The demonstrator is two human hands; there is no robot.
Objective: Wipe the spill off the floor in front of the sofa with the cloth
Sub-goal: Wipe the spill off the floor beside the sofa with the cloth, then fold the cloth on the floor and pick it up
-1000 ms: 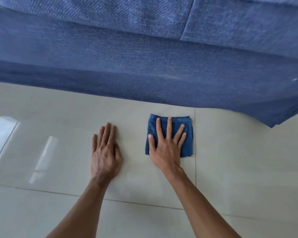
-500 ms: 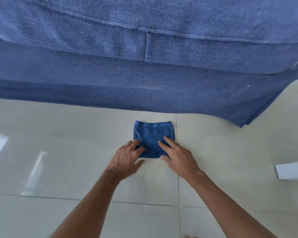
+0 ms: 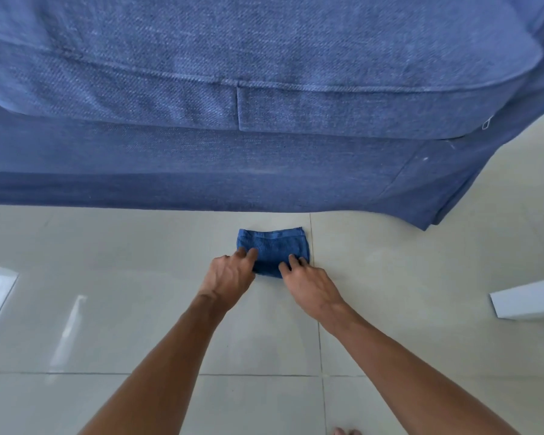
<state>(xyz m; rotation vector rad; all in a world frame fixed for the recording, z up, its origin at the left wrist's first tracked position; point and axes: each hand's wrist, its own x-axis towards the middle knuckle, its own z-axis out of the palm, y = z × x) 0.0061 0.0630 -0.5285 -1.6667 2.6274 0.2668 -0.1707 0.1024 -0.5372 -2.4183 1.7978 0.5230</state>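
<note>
Cloth [image 3: 272,251]: soft, light, folds easily, on floor [image 3: 139,309] by sofa [image 3: 264,158] edge. Left hand [image 3: 228,277] & right hand [image 3: 310,285] pinch near edge; take it there.

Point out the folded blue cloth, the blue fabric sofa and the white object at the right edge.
folded blue cloth [image 3: 272,246]: head view, upper middle.
blue fabric sofa [image 3: 233,158]: head view, front panel.
white object [image 3: 528,301]: head view, top face.
</note>
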